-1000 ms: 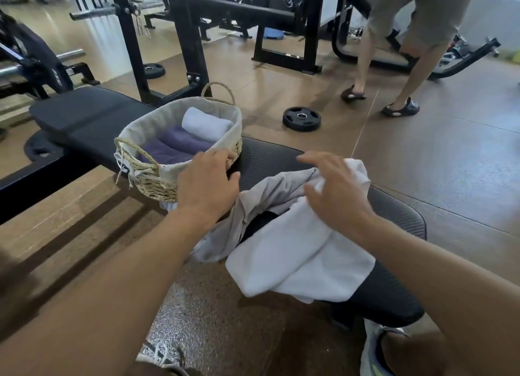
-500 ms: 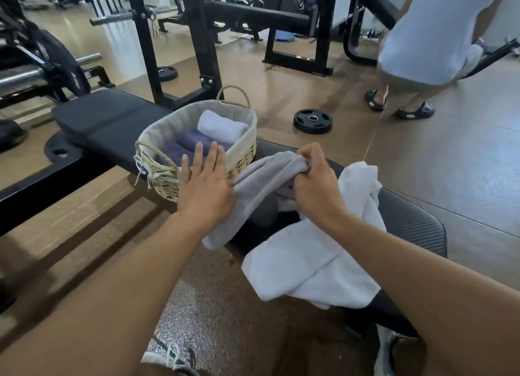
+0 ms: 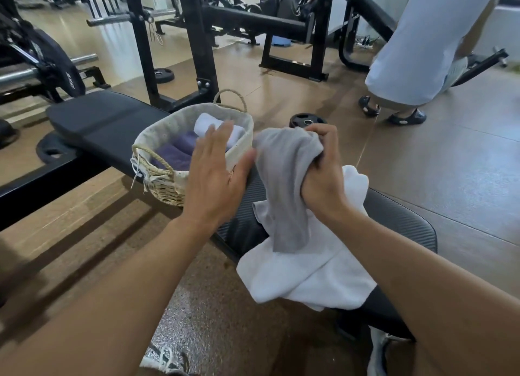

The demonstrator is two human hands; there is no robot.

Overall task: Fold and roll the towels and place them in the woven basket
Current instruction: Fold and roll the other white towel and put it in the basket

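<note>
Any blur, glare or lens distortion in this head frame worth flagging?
Head view: wide-angle bending curves the rack uprights; window glare washes out the far floor; left hand slightly motion-soft; right hand and grey towel sharp; forearms cast soft shadows lower left.

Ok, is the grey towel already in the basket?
No, the grey towel hangs bunched in the right hand beside the woven basket, unrolled, above the white towel on the bench.

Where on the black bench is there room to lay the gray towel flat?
Bare pad stretches left of the woven basket, on the bench. Right of it is crowded: the white towel covers the pad under the gray towel, leaving a ribbed strip at the far right.
</note>
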